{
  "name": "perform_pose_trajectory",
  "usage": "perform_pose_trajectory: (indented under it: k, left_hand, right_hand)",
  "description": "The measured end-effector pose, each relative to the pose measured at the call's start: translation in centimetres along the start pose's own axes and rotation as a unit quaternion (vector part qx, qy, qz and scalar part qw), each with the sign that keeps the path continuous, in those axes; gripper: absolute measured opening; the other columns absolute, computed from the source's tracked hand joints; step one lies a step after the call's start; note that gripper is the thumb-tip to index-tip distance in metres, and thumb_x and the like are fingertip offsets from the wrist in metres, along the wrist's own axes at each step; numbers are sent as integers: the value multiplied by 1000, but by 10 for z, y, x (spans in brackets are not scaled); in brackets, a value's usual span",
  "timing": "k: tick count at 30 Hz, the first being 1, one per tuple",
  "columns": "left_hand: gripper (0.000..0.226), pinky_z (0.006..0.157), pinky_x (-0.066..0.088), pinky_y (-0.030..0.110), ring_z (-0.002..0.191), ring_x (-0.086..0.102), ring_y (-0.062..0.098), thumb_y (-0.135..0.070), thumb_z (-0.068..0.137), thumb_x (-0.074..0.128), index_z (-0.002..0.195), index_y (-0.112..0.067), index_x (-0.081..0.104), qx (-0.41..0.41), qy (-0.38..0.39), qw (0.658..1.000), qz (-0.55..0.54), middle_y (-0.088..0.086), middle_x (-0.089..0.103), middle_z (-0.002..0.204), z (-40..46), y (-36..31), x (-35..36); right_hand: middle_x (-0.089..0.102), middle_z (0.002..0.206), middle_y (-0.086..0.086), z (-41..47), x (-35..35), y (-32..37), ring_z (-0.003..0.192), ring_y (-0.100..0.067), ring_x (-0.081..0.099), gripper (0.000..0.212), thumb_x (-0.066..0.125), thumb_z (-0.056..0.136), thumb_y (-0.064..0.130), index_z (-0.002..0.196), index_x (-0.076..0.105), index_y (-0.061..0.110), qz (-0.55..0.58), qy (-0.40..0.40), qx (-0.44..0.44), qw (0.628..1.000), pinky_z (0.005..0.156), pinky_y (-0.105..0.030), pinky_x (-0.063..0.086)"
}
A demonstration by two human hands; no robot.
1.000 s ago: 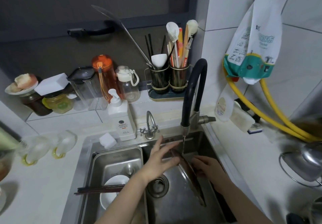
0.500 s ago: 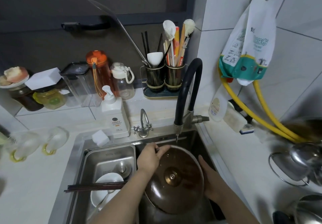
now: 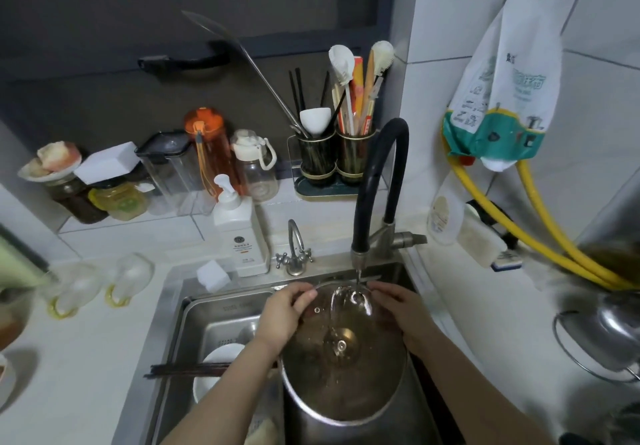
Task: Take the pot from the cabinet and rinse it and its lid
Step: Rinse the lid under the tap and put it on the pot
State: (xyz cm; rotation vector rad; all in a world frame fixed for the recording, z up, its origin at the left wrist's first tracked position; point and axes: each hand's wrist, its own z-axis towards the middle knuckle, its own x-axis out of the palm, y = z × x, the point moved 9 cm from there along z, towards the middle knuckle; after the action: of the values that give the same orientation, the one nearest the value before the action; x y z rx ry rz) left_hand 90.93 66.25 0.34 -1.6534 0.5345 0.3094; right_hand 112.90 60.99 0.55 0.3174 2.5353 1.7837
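Glass lid [image 3: 343, 347] lies tilted over the sink [image 3: 173, 306] under the faucet [image 3: 377, 185] stream, left hand [image 3: 280, 316] and right hand [image 3: 401, 313] pinching its rim. Rinsing is underway; next likely turning it.

Dim, soft-focus; fisheye-warped edges

You'll find print on the soap dispenser's label [image 3: 242, 244], the hanging plastic bag [image 3: 502, 98] and the sink insert's rim [image 3: 235, 306], but none of it is sharp enough to read.
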Motion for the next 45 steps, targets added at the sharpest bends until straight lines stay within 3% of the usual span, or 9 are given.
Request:
perform_pose_trajectory:
  k: [7, 12, 15, 19, 23, 29, 37, 41, 45]
  left_hand:
    - [27, 37, 43, 24, 35, 51, 22, -25, 93, 54, 71, -9, 56, -144, -108, 978, -108, 7, 61, 55, -5, 49, -27]
    - [18, 67, 50, 54, 63, 58, 32, -15, 93, 54, 77, -8, 48, -232, -117, 937, -232, 21, 61, 70, -6, 112, 5]
    - [16, 58, 45, 41, 59, 53, 28, -11, 95, 49, 79, -9, 47, -259, -82, 924, -269, 20, 55, 71, -14, 129, 43]
    - [13, 44, 43, 25, 54, 51, 21, -9, 93, 52, 82, -11, 47, -228, -90, 930, -273, 10, 57, 66, -33, 87, 52]
    - [19, 73, 53, 52, 65, 58, 26, -24, 81, 67, 76, -15, 52, -126, -90, 967, -204, 9, 59, 67, -19, 53, 40]
    - [20, 75, 53, 62, 76, 67, 46, -36, 76, 69, 80, -17, 66, -97, -61, 981, -158, 19, 69, 74, -5, 32, 24]
    - [34, 68, 60, 34, 73, 72, 16, 0, 95, 36, 111, -15, 61, -152, 53, 948, -276, 7, 75, 86, -50, 40, 10]
    - [33, 84, 50, 19, 76, 58, -3, -4, 87, 61, 111, -27, 65, -10, 133, 984, -120, -2, 57, 87, -62, 18, -5]
    - [34, 82, 34, 3, 82, 50, -5, -13, 81, 71, 93, -45, 70, 77, 67, 994, -35, -3, 45, 87, -50, -2, -14]
  right_hand:
    - [63, 103, 8, -4, 5, 2, 95, -6, 58, 23, 52, 92, 14, 104, 62, 31, -81, 58, -22, 995, 72, -19, 48]
    - [70, 104, -6, -4, -11, -8, 96, -23, 66, 27, 57, 89, 11, 114, 64, 15, -116, 14, -13, 993, 81, -40, 58]
    - [68, 108, -4, -4, -23, -3, 99, -23, 64, 35, 59, 85, 4, 115, 58, 23, -152, 1, -34, 988, 83, -47, 57]
    - [64, 117, -2, -11, -47, -10, 108, -24, 61, 42, 57, 87, 3, 124, 54, 21, -167, -16, -61, 984, 89, -52, 53]
    - [66, 111, -5, -20, -75, -45, 102, -30, 64, 40, 58, 86, 0, 120, 54, 22, -25, -88, -17, 996, 82, -54, 55]
    - [69, 91, -7, -19, -70, -55, 88, -30, 65, 24, 49, 90, 2, 98, 65, 18, -34, -122, 46, 991, 83, -48, 55]
    - [66, 86, -10, 4, -58, -36, 80, -27, 65, 19, 55, 87, 4, 99, 63, 16, -124, -76, 66, 987, 66, -38, 59]
    - [62, 69, -15, 4, -67, -51, 62, -26, 61, 9, 56, 86, 1, 84, 65, -1, -66, -74, 134, 986, 51, -30, 56]
    - [63, 49, -14, -7, -65, -67, 42, -19, 63, 18, 53, 88, 1, 71, 60, -3, 47, -75, 190, 978, 38, -23, 52]
